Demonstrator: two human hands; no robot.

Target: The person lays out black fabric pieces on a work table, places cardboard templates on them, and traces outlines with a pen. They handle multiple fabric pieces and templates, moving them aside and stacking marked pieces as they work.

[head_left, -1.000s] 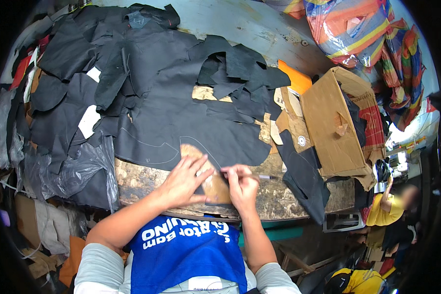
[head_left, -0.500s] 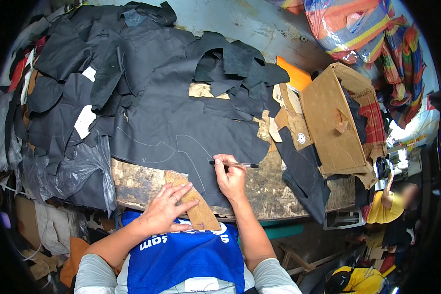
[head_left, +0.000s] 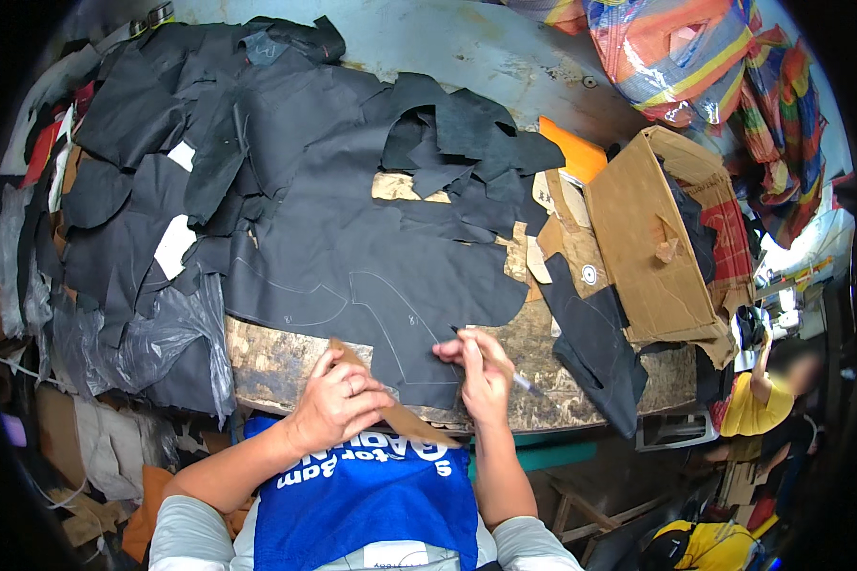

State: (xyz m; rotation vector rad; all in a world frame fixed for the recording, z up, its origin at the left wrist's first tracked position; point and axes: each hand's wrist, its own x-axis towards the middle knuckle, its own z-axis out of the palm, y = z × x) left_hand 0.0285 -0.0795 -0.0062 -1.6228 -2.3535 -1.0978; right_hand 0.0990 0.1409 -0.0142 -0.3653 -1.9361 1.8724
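Observation:
My left hand [head_left: 338, 402] grips a brown cardboard pattern piece [head_left: 411, 424], which is tilted nearly edge-on above the table's front edge. In my right hand [head_left: 484, 381] is a pen [head_left: 522, 382], a little blurred, its dark end pointing up and left over the sheet. A large black leather-like sheet [head_left: 333, 238] spreads out ahead of both hands. Thin pale outlines of two shapes run along its near part, with a small mark inside each. The right-hand outline lies just left of my right hand.
Under the sheet shows a worn wooden board [head_left: 267, 360]. An open cardboard box [head_left: 643, 238] stands at right, beside a narrow black offcut [head_left: 590, 338]. Black scraps [head_left: 129, 114] pile up at left over crumpled plastic [head_left: 152, 328]. A person in yellow [head_left: 764, 404] is at far right.
The cardboard piece has lifted and tilted up in my left hand. My right hand has moved right and down, turning the pen. A small mark now shows inside each outline.

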